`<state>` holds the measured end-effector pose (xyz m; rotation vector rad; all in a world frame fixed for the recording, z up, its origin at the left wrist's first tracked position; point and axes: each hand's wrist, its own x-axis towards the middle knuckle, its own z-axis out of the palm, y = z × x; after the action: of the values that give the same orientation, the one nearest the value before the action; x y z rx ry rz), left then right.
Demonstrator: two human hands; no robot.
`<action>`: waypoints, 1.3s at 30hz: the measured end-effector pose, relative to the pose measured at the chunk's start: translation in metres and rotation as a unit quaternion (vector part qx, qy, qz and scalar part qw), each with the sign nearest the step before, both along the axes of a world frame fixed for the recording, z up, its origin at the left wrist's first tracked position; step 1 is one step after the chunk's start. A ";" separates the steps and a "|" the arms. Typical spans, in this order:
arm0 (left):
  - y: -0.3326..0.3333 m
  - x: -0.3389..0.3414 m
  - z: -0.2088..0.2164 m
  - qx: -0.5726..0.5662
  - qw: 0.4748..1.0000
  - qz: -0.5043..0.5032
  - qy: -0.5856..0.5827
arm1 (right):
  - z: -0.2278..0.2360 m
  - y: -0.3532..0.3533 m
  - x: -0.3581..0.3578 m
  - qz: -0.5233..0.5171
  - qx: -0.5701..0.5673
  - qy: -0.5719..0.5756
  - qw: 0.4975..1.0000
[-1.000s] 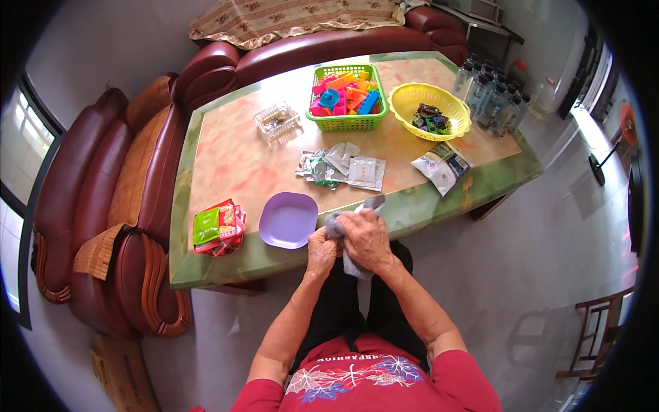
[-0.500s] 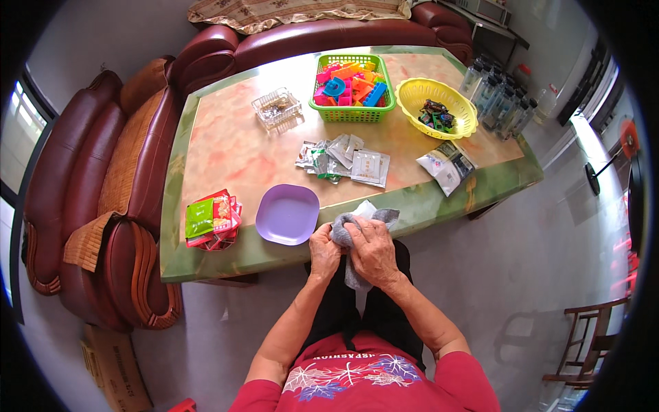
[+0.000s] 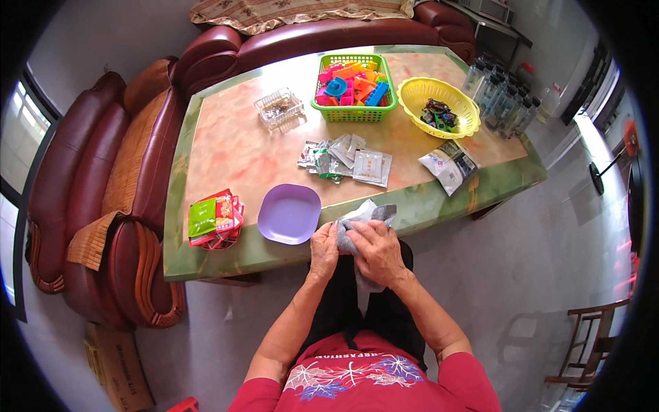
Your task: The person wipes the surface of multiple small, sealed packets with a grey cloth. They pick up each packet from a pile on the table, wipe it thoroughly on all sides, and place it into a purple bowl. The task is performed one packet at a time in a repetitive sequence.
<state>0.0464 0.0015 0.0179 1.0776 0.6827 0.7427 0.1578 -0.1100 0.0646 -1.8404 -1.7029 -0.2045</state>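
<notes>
Both hands are closed on a bunched grey cloth (image 3: 346, 238) at the table's front edge. My left hand (image 3: 324, 251) grips its left side. My right hand (image 3: 378, 253) lies over it with bent fingers. Something thin and white (image 3: 364, 209) sticks out above the fingers; its kind is unclear, and the palms hide whatever else is in the bundle. A loose end hangs down between the wrists. Just left of my hands stands a shallow purple dish (image 3: 290, 214) with nothing in it. Farther left lies a pile of red packets (image 3: 225, 213) topped by a green packet (image 3: 202, 218).
Beyond my hands, silver sachets (image 3: 372, 167) lie on the table (image 3: 226, 154). A white pouch (image 3: 447, 169) rests right. Behind are a clear basket (image 3: 279, 110), a green basket (image 3: 355, 115) of colourful blocks, a yellow bowl (image 3: 416, 93) of small packets and several bottles (image 3: 504, 103).
The grey cloth has shifted and spread in my hands, with more white showing among its folds. My right fingers have moved slightly over it. The table's things stay in place.
</notes>
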 end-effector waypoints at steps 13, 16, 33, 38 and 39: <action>0.006 0.000 0.024 -0.166 0.986 -0.017 0.023 | -0.001 0.042 0.006 -0.027 -0.032 0.021 0.999; 0.003 0.002 0.032 -0.173 0.985 0.011 0.005 | -0.003 0.024 -0.001 0.032 0.026 0.004 0.999; 0.000 0.003 0.016 -0.054 0.996 -0.012 0.064 | 0.023 -0.014 0.037 -0.015 0.063 0.089 0.994; -0.004 0.004 0.021 -0.063 0.997 -0.024 0.038 | 0.009 0.033 0.025 0.021 -0.063 0.042 0.997; -0.003 0.002 0.020 -0.067 0.997 -0.025 0.043 | 0.009 0.037 0.028 0.005 -0.082 0.031 0.996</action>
<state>0.0487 -0.0019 0.0384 1.0032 0.7656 0.6027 0.1857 -0.0734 0.0736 -1.9343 -1.7296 -0.0031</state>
